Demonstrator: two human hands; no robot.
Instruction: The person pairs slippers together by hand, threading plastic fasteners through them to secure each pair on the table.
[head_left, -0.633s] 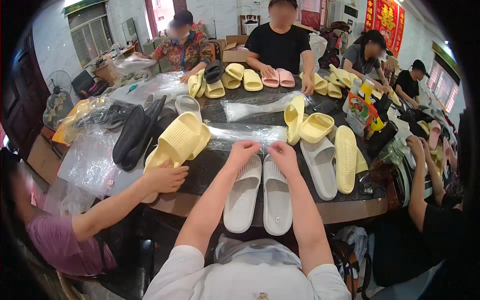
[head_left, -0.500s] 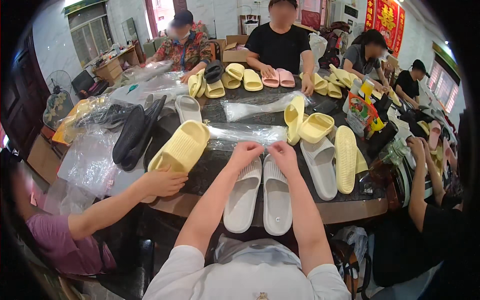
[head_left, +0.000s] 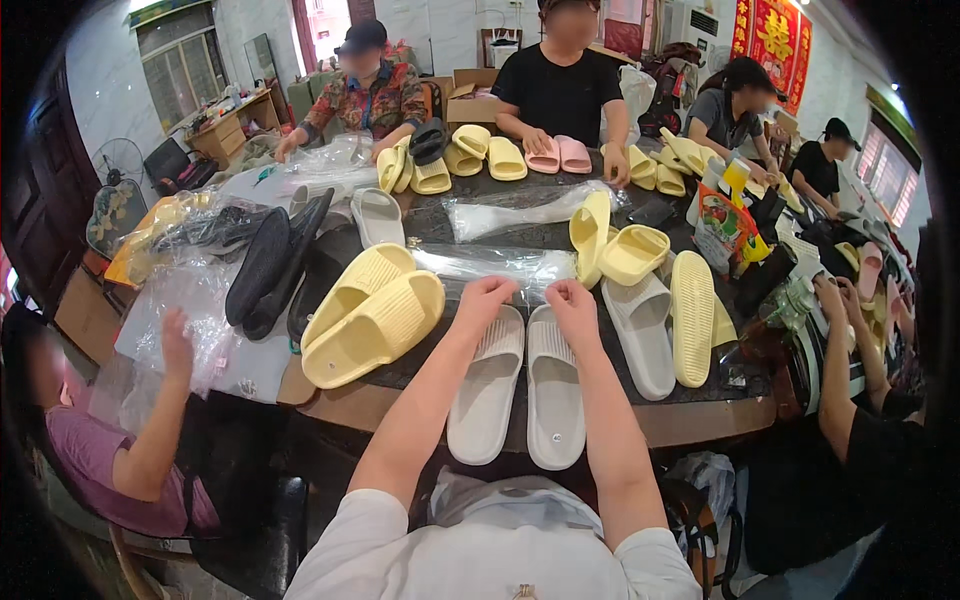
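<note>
Two light grey slippers lie side by side at the table's near edge, a left slipper (head_left: 484, 405) and a right slipper (head_left: 556, 405), heels toward me. Over the left one's strap is my left hand (head_left: 486, 306), its thumb and fingers pinched together. My right hand (head_left: 572, 312) pinches likewise above the right slipper's strap. A small gap separates the two hands; anything between the fingertips is too small to make out. Just beyond them lies a clear plastic packet of thin whitish strips (head_left: 500, 262).
A pair of yellow slippers (head_left: 385, 330) lies left, black slippers (head_left: 262, 270) beyond. To the right are a grey slipper (head_left: 640, 340), an upturned yellow slipper (head_left: 692, 330) and a colourful bag (head_left: 725, 228). Co-workers sit around the table; one's raised hand (head_left: 177, 345) is at left.
My hands have drawn slightly apart above the grey slippers. The co-worker at left has let go of a yellow slipper, which now lies next to another, and lifted that hand away leftward.
</note>
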